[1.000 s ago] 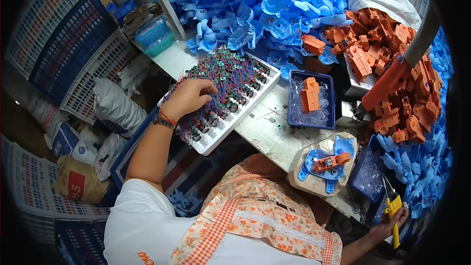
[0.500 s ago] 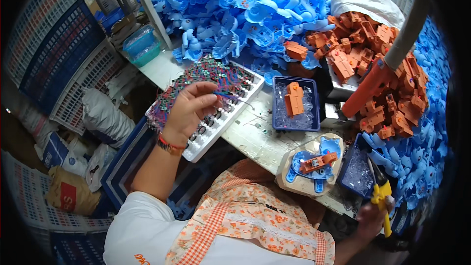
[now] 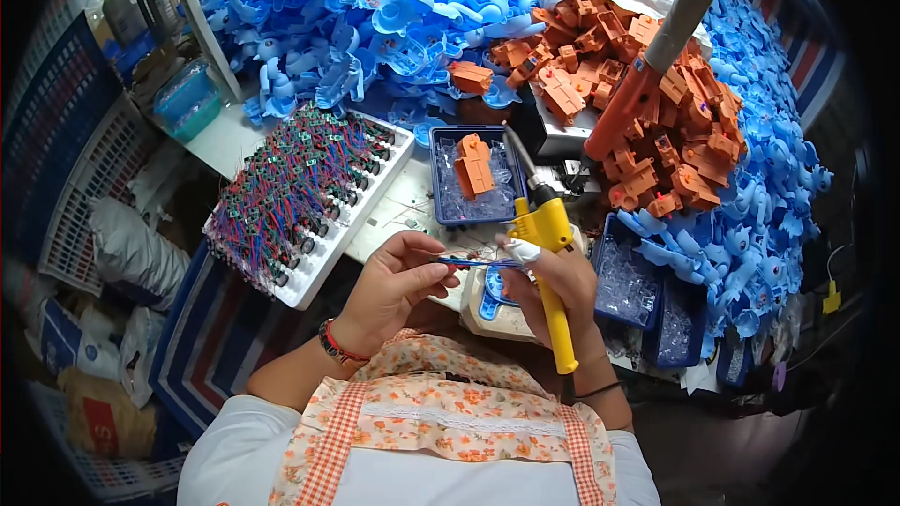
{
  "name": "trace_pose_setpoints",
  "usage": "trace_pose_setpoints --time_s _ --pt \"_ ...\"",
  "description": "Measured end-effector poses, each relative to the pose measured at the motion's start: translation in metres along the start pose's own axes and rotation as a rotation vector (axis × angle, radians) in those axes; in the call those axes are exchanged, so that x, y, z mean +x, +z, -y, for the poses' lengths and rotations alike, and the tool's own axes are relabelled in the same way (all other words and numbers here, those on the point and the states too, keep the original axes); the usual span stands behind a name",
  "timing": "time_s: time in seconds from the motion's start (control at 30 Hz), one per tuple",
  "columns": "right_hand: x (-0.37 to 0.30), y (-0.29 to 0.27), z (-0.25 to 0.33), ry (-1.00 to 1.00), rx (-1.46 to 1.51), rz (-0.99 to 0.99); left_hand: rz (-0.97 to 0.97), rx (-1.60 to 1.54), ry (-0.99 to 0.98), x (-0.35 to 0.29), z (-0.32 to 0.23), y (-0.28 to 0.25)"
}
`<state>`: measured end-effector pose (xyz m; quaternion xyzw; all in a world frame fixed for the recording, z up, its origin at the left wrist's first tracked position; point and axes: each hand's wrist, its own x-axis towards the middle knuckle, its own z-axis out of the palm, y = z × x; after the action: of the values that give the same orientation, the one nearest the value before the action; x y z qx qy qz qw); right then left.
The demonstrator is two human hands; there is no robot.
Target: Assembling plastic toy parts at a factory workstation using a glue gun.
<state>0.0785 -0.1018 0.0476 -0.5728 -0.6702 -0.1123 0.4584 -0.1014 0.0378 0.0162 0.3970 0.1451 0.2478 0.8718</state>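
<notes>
My left hand [image 3: 389, 281] pinches a thin bundle of coloured wires [image 3: 469, 262] in front of my chest. In my right hand [image 3: 567, 286] is a yellow soldering gun [image 3: 541, 225], its metal tip pointing up and away. The thumb and fingers of that hand also meet the wires' other end; whether they grip it is hard to see. Below the wires, partly hidden by my right hand, a blue plastic toy shell [image 3: 495, 292] lies on a pale fixture block [image 3: 511, 326]. Left of my hands, a white tray [image 3: 305, 283] holds many small wired circuit boards [image 3: 291, 178].
A dark blue bin [image 3: 437, 195] holds clear plastic pieces and an orange housing [image 3: 473, 167]. More bins of clear parts [image 3: 626, 272] stand at right. Blue toy shells [image 3: 375, 19] and orange housings [image 3: 675, 122] are heaped behind. An orange-and-grey pole [image 3: 623, 103] slants over the bench.
My left hand has moved from the board tray to mid-chest with the wires. My right hand has brought the soldering gun up from the lower right to meet it. The view has shifted right.
</notes>
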Motion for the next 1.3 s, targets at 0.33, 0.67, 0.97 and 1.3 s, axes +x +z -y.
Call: trace_pose_setpoints --time_s 0.33,0.67,0.97,1.3 --pt "0.005 0.002 0.004 0.18 0.37 -0.049 0.239 0.349 -0.13 0.005 -0.006 0.003" --pt "-0.002 0.011 -0.003 0.298 0.457 -0.007 0.383 0.328 -0.007 0.003 -0.005 0.0" --pt "-0.007 0.001 0.0 0.243 0.466 -0.025 0.337 0.303 -0.016 0.005 0.004 0.001" --pt "-0.019 0.004 -0.004 0.41 0.474 0.044 0.242 0.269 0.08 0.002 0.012 0.002"
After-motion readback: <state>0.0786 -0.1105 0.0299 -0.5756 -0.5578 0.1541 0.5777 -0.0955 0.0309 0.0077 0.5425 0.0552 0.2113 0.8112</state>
